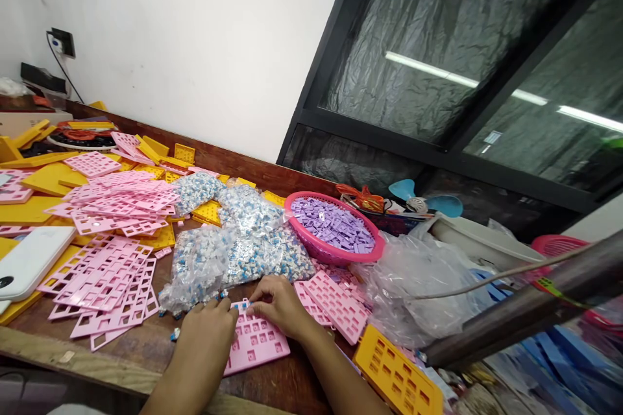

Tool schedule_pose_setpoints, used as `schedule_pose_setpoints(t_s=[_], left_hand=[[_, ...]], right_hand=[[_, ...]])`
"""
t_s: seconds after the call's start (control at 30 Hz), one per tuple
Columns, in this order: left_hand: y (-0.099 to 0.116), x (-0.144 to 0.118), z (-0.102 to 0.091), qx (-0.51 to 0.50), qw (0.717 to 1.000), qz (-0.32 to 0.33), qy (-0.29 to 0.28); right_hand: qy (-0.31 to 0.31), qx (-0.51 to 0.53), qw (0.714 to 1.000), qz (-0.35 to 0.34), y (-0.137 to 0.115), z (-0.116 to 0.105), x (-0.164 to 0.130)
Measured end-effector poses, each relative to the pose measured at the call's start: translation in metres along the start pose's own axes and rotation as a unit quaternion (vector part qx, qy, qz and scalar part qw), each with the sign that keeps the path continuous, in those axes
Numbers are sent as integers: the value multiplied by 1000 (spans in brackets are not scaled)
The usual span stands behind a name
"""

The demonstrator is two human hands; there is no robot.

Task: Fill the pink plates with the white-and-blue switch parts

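A pink plate (pixel 265 345) with rows of square holes lies on the table, tilted a little in the view. Some small blue-and-white parts sit at its far edge. My right hand (pixel 278 305) is over the far side of the plate, thumb and forefinger pinched close together; anything between them is too small to name. My left hand (pixel 207 331) is at the plate's left edge with its fingers curled, and their tips are mostly hidden. Just beyond it lies a clear bag (pixel 197 262) of small blue-and-white parts, with several loose ones by its mouth.
Stacked pink grid plates (pixel 109 279) and a white phone-like device (pixel 36 262) lie left. More clear bags (pixel 253 214) stand behind, beside a pink basket (pixel 335 258) of purple pieces. Right are a yellow plate (pixel 396 373), plastic bags (pixel 423 285) and a slanting dark pole (pixel 525 301).
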State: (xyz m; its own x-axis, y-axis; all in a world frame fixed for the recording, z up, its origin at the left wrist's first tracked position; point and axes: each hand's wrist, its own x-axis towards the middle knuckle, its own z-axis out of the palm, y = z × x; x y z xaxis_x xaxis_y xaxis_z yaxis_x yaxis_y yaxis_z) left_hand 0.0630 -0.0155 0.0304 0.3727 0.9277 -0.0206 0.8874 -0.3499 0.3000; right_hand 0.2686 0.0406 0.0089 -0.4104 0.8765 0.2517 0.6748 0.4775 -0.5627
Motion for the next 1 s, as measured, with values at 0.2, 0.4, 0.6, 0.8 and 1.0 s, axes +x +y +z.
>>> schedule_pose_setpoints(t_s=[0.2,0.4,0.6,0.8,1.0], left_hand=[[0,-4,-13,-11,999,-36,-25],[-2,-21,9,14,999,-30,20],[18,-35,56,75,989,45,115],[-2,-39,25,-12,998,25,57],[-74,-57,-21,-61,992,-70,84]], right_hand=[[1,-2,1000,0,0,2,-2],[8,32,999,3,2,4,0],[16,19,1000,-5,0,5,0],[22,53,998,-4,1,7,0],[-4,37,999,18,-1,6,2]])
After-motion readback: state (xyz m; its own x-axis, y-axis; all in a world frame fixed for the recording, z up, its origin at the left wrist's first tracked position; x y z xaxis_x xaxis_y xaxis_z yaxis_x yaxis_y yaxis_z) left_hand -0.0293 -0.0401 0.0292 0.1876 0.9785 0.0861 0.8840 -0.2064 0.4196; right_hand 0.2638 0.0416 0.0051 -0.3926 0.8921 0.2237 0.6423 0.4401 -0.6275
